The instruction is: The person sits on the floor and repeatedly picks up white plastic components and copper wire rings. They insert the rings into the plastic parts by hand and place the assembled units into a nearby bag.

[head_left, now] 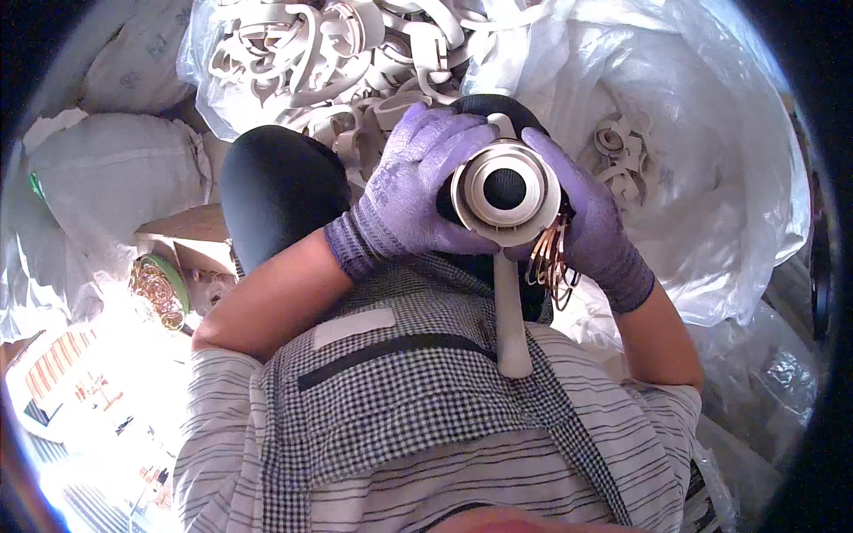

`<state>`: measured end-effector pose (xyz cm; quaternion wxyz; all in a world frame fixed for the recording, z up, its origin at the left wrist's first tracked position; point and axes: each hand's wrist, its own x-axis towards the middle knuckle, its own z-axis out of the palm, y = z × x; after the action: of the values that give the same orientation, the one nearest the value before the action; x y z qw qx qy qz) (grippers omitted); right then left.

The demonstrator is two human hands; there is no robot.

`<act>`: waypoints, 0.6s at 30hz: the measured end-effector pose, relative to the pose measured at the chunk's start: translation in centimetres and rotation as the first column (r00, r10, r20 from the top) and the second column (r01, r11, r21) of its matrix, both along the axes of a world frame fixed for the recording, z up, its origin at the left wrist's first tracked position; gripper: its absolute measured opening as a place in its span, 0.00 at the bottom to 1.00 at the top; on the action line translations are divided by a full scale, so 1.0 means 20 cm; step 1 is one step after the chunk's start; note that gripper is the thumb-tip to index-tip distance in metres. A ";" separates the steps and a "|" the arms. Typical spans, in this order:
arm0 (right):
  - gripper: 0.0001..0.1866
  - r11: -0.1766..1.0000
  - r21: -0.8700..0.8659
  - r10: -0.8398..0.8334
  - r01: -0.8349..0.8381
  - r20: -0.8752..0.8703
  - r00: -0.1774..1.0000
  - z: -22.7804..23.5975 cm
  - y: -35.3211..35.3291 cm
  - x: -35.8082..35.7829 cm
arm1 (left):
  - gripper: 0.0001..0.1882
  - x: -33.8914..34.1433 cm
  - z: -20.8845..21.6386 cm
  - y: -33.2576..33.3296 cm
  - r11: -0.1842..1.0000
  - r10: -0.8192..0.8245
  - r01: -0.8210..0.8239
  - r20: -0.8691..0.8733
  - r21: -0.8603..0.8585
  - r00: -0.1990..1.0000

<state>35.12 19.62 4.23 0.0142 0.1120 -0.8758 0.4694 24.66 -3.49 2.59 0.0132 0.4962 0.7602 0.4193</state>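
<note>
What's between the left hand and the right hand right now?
In the head view, a pale round part with a long handle lies between the left hand and the right hand, with copper-coloured loops hanging beside the right.

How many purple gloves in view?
2: the left-hand glove, around the left side of the white round part, and the right-hand glove, on its right side, beside the hanging copper-coloured rings. No others show.

Purple gloves [410, 185], cream part [508, 233], coppery rings [553, 265], apron [382, 407] — black-and-white check
</note>
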 end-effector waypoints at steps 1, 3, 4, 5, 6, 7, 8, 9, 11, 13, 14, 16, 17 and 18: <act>0.54 1.000 -0.007 -0.015 0.015 0.021 1.000 0.02 -0.01 0.01 | 0.53 0.00 0.02 0.00 0.999 -0.013 0.013 0.015 0.032 1.000; 0.54 0.999 -0.019 -0.046 0.048 0.075 0.996 0.06 -0.04 0.04 | 0.55 0.03 0.07 -0.01 0.999 -0.006 0.004 0.055 0.038 0.998; 0.54 0.998 -0.029 -0.058 0.059 0.051 0.997 0.05 -0.05 0.06 | 0.55 0.04 0.08 -0.02 0.999 -0.025 0.024 0.045 0.039 0.999; 0.54 0.997 -0.040 -0.069 0.070 0.028 0.997 0.03 -0.05 0.07 | 0.55 0.04 0.08 -0.03 0.998 -0.045 0.044 0.036 0.038 0.998; 0.54 0.996 -0.051 -0.076 0.076 0.005 0.997 0.01 -0.06 0.07 | 0.56 0.04 0.07 -0.03 0.999 -0.033 0.032 0.029 0.026 0.999; 0.53 0.997 -0.035 -0.075 0.074 -0.009 0.997 0.02 -0.06 0.08 | 0.56 0.04 0.05 -0.03 1.000 -0.011 0.011 -0.022 0.024 1.000; 0.51 0.997 -0.018 -0.073 0.073 -0.023 0.997 0.02 -0.06 0.09 | 0.56 0.05 0.04 -0.03 1.000 0.011 -0.010 -0.073 0.023 0.997; 0.50 0.997 -0.002 -0.072 0.072 -0.037 0.997 0.02 -0.06 0.10 | 0.56 0.05 0.01 -0.03 0.999 0.032 -0.029 -0.122 0.023 0.992; 0.47 0.997 0.016 -0.072 0.073 -0.014 0.997 0.00 -0.05 0.09 | 0.54 0.04 -0.07 -0.02 0.999 0.028 -0.026 -0.116 0.018 0.993; 0.49 0.997 0.027 -0.075 0.074 0.057 0.996 0.01 -0.05 0.07 | 0.54 -0.01 -0.10 0.02 0.997 -0.004 0.012 -0.107 0.071 0.994; 0.52 0.997 0.022 -0.074 0.071 0.122 0.990 0.02 -0.06 0.06 | 0.53 0.00 -0.11 0.01 1.000 -0.001 -0.002 -0.119 -0.027 0.993; 0.57 0.992 -0.111 -0.040 0.060 0.179 0.983 0.00 -0.08 0.02 | 0.53 -0.03 -0.10 0.02 1.000 -0.020 0.021 -0.068 0.009 0.997; 0.57 0.995 -0.068 -0.052 0.066 0.189 0.981 0.03 -0.09 0.01 | 0.53 -0.04 -0.11 0.02 0.999 -0.033 0.034 -0.043 0.027 0.999; 0.57 0.993 -0.109 -0.032 0.049 0.159 0.987 0.04 -0.11 0.00 | 0.53 -0.05 -0.11 0.01 0.998 -0.046 0.048 -0.054 0.028 0.997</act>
<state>35.11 17.45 5.01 -0.0390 0.0559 -0.8484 0.5250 23.72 -3.31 0.37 -0.0045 0.5250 0.7422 0.4165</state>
